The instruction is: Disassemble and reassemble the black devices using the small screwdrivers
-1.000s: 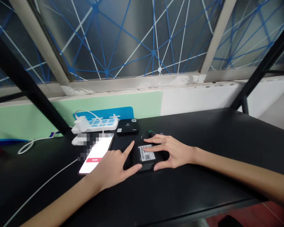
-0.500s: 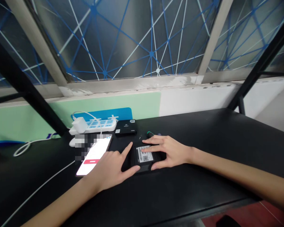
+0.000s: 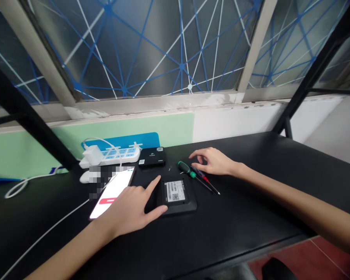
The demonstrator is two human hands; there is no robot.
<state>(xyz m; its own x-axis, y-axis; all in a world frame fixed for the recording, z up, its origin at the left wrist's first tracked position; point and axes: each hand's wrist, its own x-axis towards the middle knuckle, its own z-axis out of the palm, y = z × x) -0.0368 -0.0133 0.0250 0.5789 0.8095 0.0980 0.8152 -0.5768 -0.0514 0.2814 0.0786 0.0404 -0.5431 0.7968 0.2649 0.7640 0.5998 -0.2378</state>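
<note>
Head view finds the left hand (image 3: 133,209) spread against the black device (image 3: 177,191), seemingly steadying it, with the green-handled screwdriver (image 3: 193,174) near the loosely curled, apparently empty right hand (image 3: 214,161).

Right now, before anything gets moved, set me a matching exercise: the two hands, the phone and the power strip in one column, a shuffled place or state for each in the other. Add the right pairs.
Column one
1. Left hand
2. Right hand
3. Phone
4. Power strip

Column two
A. Lit up
B. By the screwdrivers
C. White, with a charger plugged in
D. At the edge of the labelled black device

Right pairs: 1-D, 2-B, 3-A, 4-C
</note>
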